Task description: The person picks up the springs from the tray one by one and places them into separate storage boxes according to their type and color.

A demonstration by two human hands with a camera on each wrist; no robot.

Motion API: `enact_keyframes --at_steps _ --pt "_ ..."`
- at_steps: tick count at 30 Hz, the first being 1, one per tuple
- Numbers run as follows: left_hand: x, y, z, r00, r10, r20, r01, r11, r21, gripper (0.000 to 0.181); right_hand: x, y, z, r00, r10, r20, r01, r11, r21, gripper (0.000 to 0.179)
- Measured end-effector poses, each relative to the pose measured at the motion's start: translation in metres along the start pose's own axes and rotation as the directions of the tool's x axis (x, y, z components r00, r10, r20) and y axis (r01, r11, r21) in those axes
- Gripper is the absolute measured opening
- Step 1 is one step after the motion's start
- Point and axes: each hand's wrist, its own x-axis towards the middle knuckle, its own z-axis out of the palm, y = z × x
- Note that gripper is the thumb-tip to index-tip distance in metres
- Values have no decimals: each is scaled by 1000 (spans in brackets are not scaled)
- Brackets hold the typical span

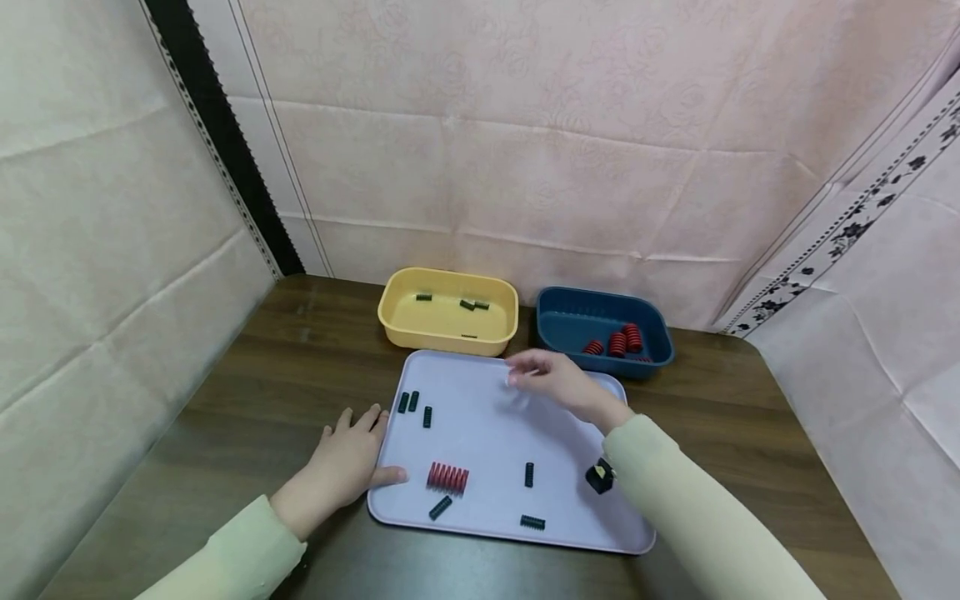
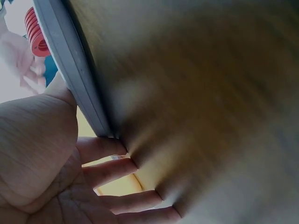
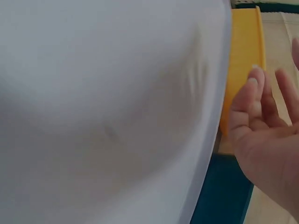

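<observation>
A pale lavender tray [image 1: 480, 433] lies on the table, holding a large red coil spring [image 1: 447, 478] and several small dark green springs [image 1: 529, 475]. My left hand [image 1: 348, 458] rests at the tray's left edge, thumb over the rim and fingers spread on the tabletop; the left wrist view shows the palm [image 2: 37, 149] beside the rim. Above the tray's far part hovers my right hand [image 1: 558, 383], near the yellow bin [image 1: 442, 340]. In the right wrist view, that hand [image 3: 266, 140] has thumb and index tips close together, with no object visible between them.
Several green springs [image 1: 423, 297] lie in the yellow bin behind the tray. To its right, a blue bin [image 1: 577, 302] contains several red springs [image 1: 617, 344]. Cloth-covered walls [image 1: 487, 192] enclose the wooden table [image 1: 315, 333] at the back and sides.
</observation>
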Motion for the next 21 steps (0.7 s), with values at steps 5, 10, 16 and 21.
enact_keyframes --at_steps 5,10,16,21 --pt "-2 0 -2 1000 -2 1 2 1000 -5 98 -24 15 1 993 -3 120 22 988 -154 42" --pt "-2 -2 -1 1000 -1 -7 1 1000 2 98 -37 22 7 976 5 217 47 971 -233 33" --pt "-1 -2 0 1000 5 -8 -5 1000 3 98 -43 26 11 956 14 292 75 953 -292 28" --pt "0 1 -1 1000 3 -4 -3 1000 -5 98 -48 29 11 952 38 303 69 940 -333 28"
